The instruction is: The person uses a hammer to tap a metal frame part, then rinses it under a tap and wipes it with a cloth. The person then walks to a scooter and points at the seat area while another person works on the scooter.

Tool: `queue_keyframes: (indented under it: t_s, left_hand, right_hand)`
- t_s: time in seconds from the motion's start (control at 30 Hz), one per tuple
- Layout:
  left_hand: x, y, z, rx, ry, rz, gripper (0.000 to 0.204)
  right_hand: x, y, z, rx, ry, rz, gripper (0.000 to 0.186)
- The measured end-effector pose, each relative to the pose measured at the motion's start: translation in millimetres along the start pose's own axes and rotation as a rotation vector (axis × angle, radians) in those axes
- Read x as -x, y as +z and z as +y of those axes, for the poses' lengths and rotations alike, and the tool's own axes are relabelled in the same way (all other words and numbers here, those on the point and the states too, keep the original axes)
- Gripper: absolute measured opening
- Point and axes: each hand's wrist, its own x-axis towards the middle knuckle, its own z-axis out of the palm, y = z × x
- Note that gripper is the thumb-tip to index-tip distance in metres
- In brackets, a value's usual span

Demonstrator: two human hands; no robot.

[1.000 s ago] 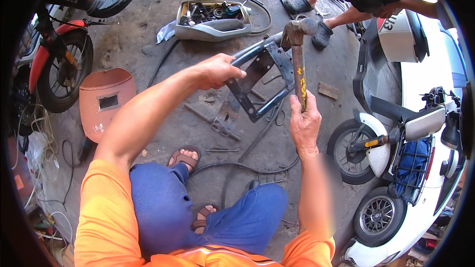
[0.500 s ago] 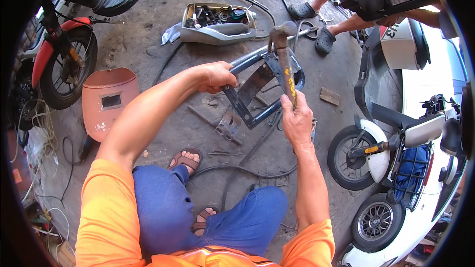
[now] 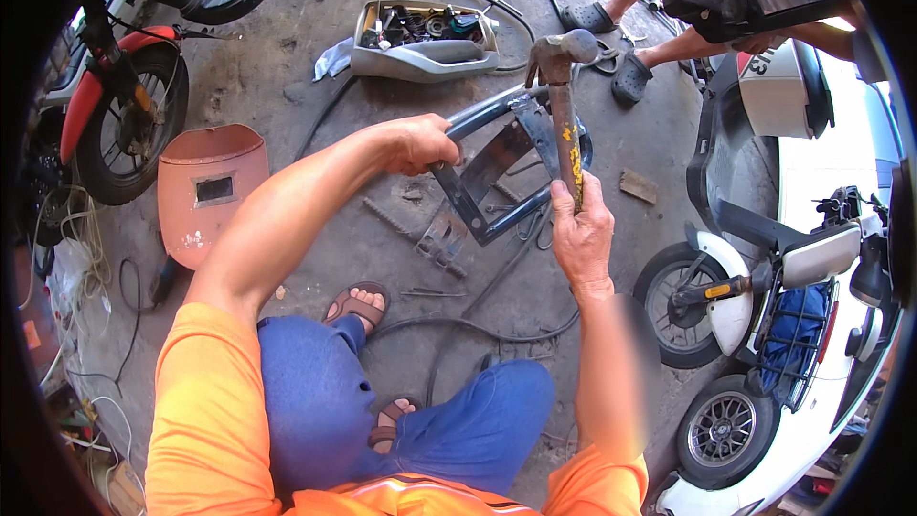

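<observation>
My left hand is closed round the near-left bar of a dark metal frame, which is held tilted above the ground. In my right hand is a claw hammer, gripped low on its worn handle with yellow paint flecks. The hammer stands upright, head away from me, in front of the frame's right part and hiding some of it. Whether the head touches the metal I cannot tell. Beneath the frame lie a rusty metal bracket and a ribbed rod.
A welding mask lies at left, a red-fendered scooter beyond it. Ahead sits a grey tool bin. Black cable snakes across the floor. A person in clogs is at far right, near a white scooter and a white car. A wood block lies right.
My right hand and the hammer have shifted slightly right and toward the far side, with the hammer head higher in view. My left hand keeps its hold on the frame, which has barely moved.
</observation>
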Motion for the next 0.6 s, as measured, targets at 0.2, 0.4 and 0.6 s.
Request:
queue_keyframes:
  t_s: [0.2, 0.4, 0.6]
  left_hand:
    - [-2.4, -1.5, -3.7, 0.003, 0.011, -0.02, 0.006]
    - [-4.1, 2.9, -7.0, -0.051, 0.041, 0.04, 0.005]
    - [-1.5, 2.8, -5.2, -0.063, 0.053, 0.047, 0.007]
  right_hand:
    - [-8.3, -1.3, -3.4, 0.086, 0.015, -0.067, 0.029]
    - [-1.3, 6.3, 1.8, 0.103, -0.02, -0.039, 0.027]
    - [1.3, 3.6, -5.1, -0.034, -0.01, 0.017, 0.027]
